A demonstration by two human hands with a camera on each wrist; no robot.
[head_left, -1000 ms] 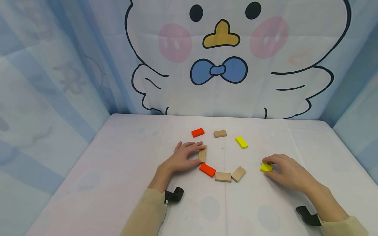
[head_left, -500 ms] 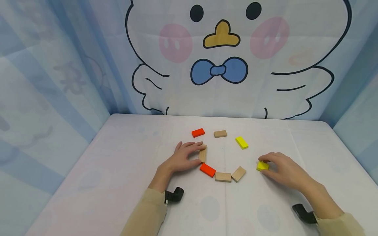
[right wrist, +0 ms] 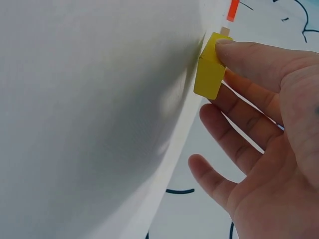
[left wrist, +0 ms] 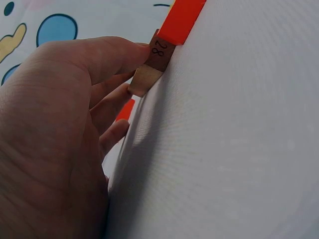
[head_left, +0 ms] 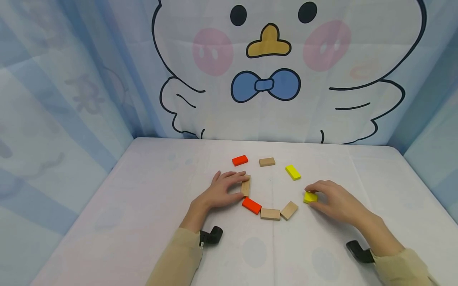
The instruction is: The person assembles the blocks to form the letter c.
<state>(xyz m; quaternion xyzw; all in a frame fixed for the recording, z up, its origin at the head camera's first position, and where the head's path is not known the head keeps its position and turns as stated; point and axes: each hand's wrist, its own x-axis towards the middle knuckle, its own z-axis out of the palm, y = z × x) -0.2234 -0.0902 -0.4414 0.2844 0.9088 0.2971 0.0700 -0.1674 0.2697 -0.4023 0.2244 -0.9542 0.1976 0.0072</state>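
Yellow blocks [head_left: 310, 197], two, red blocks [head_left: 252, 206], two, tan blocks [head_left: 270, 214], four

Rear: hanging cloth [head_left: 266, 123], blue, printed with a large white cartoon figure [head_left: 268, 14] outlined in black: dark oval eyes [head_left: 238, 15], pink cheeks [head_left: 212, 51], yellow beak [head_left: 269, 47], blue bow tie [head_left: 264, 85]. Left side: pale blue and white curtain [head_left: 53, 119], folds deepening toward the rear corner. Right side: similar curtain [head_left: 436, 131]. Counter [head_left: 107, 238]: whitish covering, faint round spots, rounded far corners, a crease running front to back near the middle. Lighting: soft, fairly even.
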